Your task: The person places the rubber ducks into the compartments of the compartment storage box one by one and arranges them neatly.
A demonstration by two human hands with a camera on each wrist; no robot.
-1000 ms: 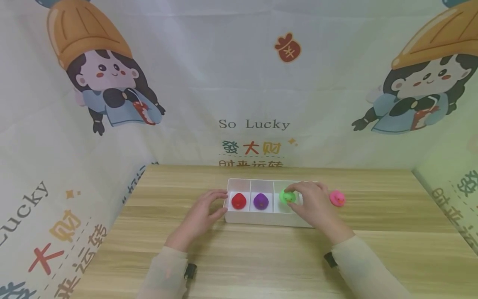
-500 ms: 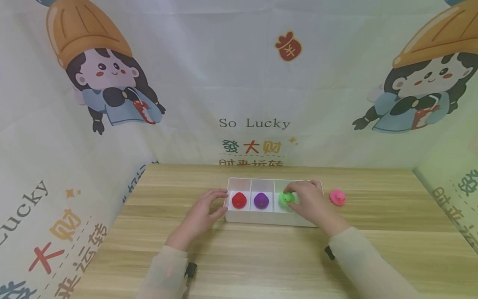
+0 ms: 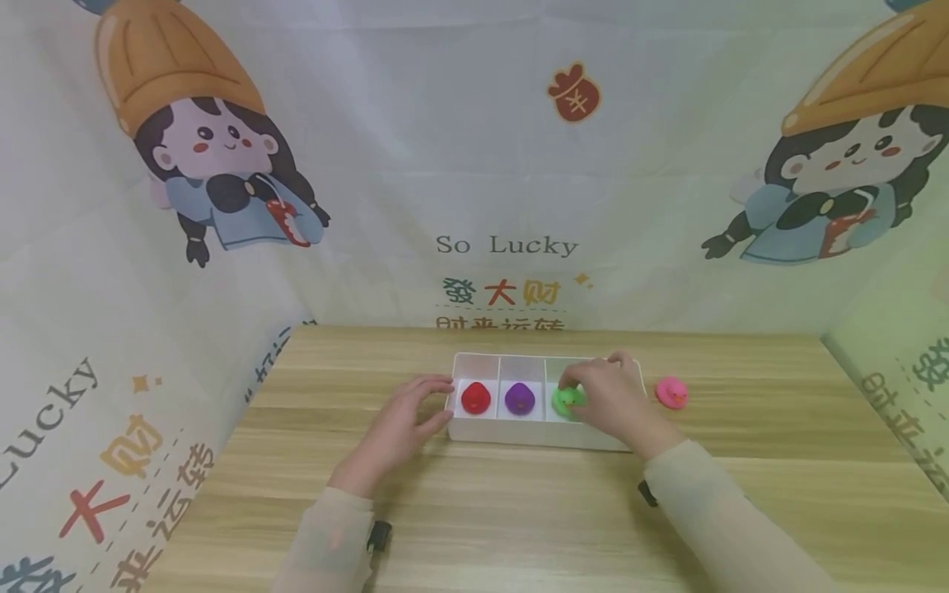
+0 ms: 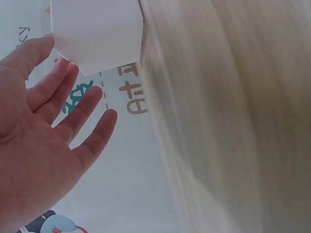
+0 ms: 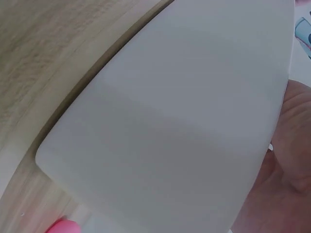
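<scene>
A white divided box (image 3: 537, 432) stands on the table. Its left compartment holds a red rubber duck (image 3: 476, 398), its middle one a purple rubber duck (image 3: 520, 399). Inside the right compartment, my right hand (image 3: 611, 402) pinches a green rubber duck (image 3: 567, 401) low near the bottom; its thumb is hidden. The box wall (image 5: 165, 126) covers much of that hand in the right wrist view. My left hand (image 3: 396, 424) has its thumb and fingertips at the box's left end. In the left wrist view, the left fingers (image 4: 90, 104) are spread and loosely extended.
A pink rubber duck (image 3: 672, 393) sits on the wooden table (image 3: 474, 511) just right of the box. Behind and beside the table hangs a printed white cloth (image 3: 474, 148) with cartoon figures and lettering.
My right hand has lowered the green duck deeper into the right compartment and shifted slightly left with it. The left hand has stayed at the box's left end.
</scene>
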